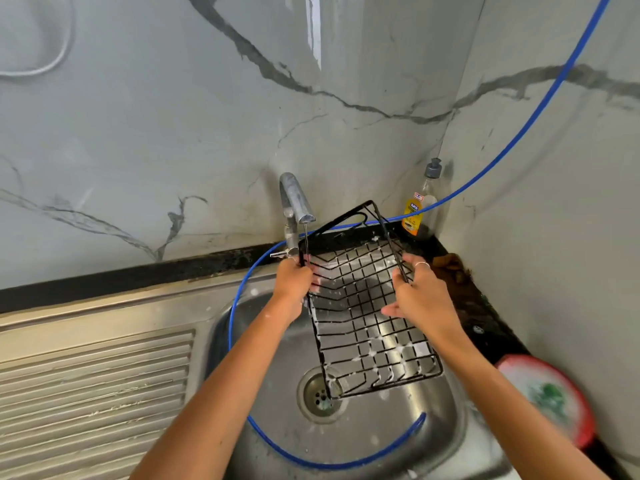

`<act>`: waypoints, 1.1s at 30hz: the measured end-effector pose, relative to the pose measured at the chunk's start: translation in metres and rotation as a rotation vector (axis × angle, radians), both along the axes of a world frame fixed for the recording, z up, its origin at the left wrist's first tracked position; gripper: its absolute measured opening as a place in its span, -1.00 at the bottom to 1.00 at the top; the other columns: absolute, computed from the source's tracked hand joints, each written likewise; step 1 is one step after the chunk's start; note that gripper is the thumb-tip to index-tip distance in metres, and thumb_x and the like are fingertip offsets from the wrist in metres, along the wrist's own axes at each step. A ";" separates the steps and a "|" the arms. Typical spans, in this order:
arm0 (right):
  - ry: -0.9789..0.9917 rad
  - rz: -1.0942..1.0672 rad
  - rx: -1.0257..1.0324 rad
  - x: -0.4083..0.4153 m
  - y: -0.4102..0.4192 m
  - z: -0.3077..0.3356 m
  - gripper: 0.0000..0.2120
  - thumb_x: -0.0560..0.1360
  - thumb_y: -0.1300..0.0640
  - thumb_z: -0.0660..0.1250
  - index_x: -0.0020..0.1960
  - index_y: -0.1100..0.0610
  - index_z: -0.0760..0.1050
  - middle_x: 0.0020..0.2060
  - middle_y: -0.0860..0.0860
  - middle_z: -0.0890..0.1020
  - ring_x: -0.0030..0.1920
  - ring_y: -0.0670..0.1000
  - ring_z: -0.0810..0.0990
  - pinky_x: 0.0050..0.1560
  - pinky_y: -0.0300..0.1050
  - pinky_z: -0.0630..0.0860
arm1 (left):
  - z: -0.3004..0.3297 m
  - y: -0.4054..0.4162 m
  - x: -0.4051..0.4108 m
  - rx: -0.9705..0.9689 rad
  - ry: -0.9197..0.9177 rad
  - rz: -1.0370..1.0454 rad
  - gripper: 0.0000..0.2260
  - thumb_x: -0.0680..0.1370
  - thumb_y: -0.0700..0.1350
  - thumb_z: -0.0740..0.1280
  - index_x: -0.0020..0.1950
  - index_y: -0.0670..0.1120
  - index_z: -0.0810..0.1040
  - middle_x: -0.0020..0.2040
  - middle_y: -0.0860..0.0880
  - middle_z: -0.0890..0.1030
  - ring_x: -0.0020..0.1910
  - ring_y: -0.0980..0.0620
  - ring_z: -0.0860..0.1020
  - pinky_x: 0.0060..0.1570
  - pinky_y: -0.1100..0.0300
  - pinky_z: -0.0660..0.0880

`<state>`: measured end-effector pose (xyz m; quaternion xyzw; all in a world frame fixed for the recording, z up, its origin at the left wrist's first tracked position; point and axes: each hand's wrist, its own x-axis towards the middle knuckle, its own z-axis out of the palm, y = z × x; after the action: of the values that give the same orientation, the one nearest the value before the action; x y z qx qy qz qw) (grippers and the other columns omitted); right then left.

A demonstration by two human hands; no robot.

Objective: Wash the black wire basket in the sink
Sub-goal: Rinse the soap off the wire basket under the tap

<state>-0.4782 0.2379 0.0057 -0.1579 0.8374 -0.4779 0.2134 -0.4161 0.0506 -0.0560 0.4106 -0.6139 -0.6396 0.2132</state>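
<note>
The black wire basket (360, 306), a rectangular grid rack flecked with white suds, is held tilted above the round stainless steel sink bowl (398, 427), its near corner low over the metal drain (320, 394). The left hand (294, 280) clenches around the basket's left rim, fingers curled over the wire just beneath the thin stream falling from the chrome tap (294, 202). The right hand (419, 292) grips the right rim wire between thumb and curled fingers; a ring shows on one finger. Beyond the right fingers, in the wall corner, stands a clear soap bottle with a yellow label (420, 206). A thin blue hose (346, 460) loops around the bowl below both wrists and runs up the marble-patterned wall. To the right of the right forearm lies a red-rimmed round dish (554, 396), blurred
</note>
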 end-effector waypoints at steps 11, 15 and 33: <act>0.070 0.029 -0.063 0.003 -0.009 0.027 -0.50 0.60 0.19 0.19 0.50 0.08 0.13 0.37 0.17 0.34 -0.26 0.07 0.68 -0.41 -0.32 0.57 | 0.001 0.015 -0.009 0.173 0.176 0.147 -0.74 0.67 -0.33 0.08 -0.09 -0.11 0.49 -0.18 -0.08 0.59 -0.22 0.07 0.58 -0.23 0.26 0.53; 0.102 0.095 -0.050 0.004 -0.010 0.032 -0.39 0.59 0.18 0.22 0.53 0.05 0.01 0.33 0.15 0.36 -0.30 0.05 0.68 -0.36 -0.28 0.60 | 0.014 0.009 -0.017 0.136 0.280 0.180 -0.73 0.66 -0.33 0.10 -0.12 -0.12 0.50 -0.16 -0.07 0.59 -0.22 0.06 0.58 -0.21 0.25 0.52; 0.056 0.100 -0.090 -0.014 0.004 0.006 -0.15 0.39 -0.27 0.35 0.53 -0.12 -0.02 0.38 0.07 0.40 0.34 0.05 0.41 0.34 -0.02 0.35 | 0.018 -0.014 -0.017 0.348 0.384 0.003 -0.82 0.63 -0.35 0.17 0.02 -0.21 0.56 -0.03 -0.20 0.64 -0.08 -0.06 0.63 -0.10 0.14 0.59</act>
<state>-0.4924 0.2423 0.0121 -0.2225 0.8117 -0.4992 0.2062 -0.4334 0.0371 -0.0383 0.3130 -0.4425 -0.8014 0.2530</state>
